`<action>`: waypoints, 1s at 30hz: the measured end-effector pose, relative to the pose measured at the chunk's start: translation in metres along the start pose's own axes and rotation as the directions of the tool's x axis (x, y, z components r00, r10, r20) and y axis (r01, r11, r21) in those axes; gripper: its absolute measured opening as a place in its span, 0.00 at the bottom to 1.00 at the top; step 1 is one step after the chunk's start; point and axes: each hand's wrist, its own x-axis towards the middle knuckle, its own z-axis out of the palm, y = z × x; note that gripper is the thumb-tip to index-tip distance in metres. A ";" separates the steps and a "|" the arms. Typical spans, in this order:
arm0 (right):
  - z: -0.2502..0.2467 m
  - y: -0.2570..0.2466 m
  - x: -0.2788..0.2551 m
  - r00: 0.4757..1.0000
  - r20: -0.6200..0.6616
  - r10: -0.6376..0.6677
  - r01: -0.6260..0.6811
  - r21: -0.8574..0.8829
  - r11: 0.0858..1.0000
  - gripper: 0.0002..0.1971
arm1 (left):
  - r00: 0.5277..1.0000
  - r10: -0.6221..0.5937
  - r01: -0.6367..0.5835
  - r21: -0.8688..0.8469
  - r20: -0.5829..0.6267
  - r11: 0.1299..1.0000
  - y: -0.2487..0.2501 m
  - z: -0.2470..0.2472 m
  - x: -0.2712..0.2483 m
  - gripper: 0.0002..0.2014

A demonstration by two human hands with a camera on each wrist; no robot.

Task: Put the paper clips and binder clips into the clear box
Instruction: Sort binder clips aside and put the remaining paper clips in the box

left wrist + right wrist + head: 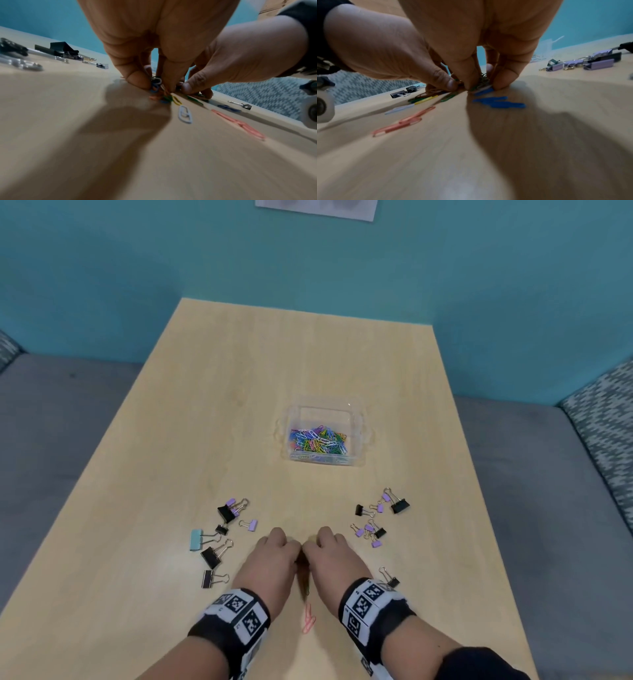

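The clear box (357,419) stands mid-table with several coloured paper clips (318,440) inside. Near the front edge my left hand (278,547) and right hand (326,544) press together, knuckles up, fingertips down on a small heap of loose paper clips. In the left wrist view my left hand (155,83) pinches a bunch of clips. In the right wrist view my right hand (479,83) pinches green clips. White (185,116), blue (500,103) and pink paper clips (308,619) lie loose on the table behind the fingers.
Binder clips lie in two groups: black, lilac and light-blue ones (219,539) on the left, black and lilac ones (376,518) on the right. One black binder clip (390,577) sits beside my right wrist. The wooden table (239,371) meets a teal wall.
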 end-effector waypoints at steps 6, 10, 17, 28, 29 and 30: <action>-0.005 0.007 -0.004 1.000 0.014 -0.028 0.028 0.015 1.000 0.23 | 0.999 0.007 -0.008 0.023 0.034 1.000 -0.007 -0.003 0.000 0.08; -0.010 0.013 -0.002 1.000 0.019 -0.002 0.001 0.036 0.999 0.16 | 0.997 -0.080 0.079 -0.098 -0.005 0.992 -0.009 -0.007 0.002 0.05; -0.019 0.028 0.007 0.989 0.050 0.142 -0.150 0.363 0.919 0.04 | 0.953 -0.277 0.300 -0.528 0.125 0.795 -0.010 -0.029 0.009 0.07; -0.082 0.064 0.048 0.946 0.225 0.234 -0.315 0.813 0.489 0.07 | 0.915 -0.287 0.353 -0.908 0.285 0.226 0.002 -0.091 0.069 0.06; -0.090 0.069 0.056 0.945 0.205 0.255 -0.310 0.810 0.498 0.07 | 0.918 -0.303 0.327 -0.922 0.257 0.207 0.005 -0.098 0.082 0.06; -0.098 0.074 0.064 0.944 0.173 0.282 -0.299 0.810 0.504 0.08 | 0.920 -0.317 0.301 -0.933 0.229 0.198 0.008 -0.105 0.097 0.07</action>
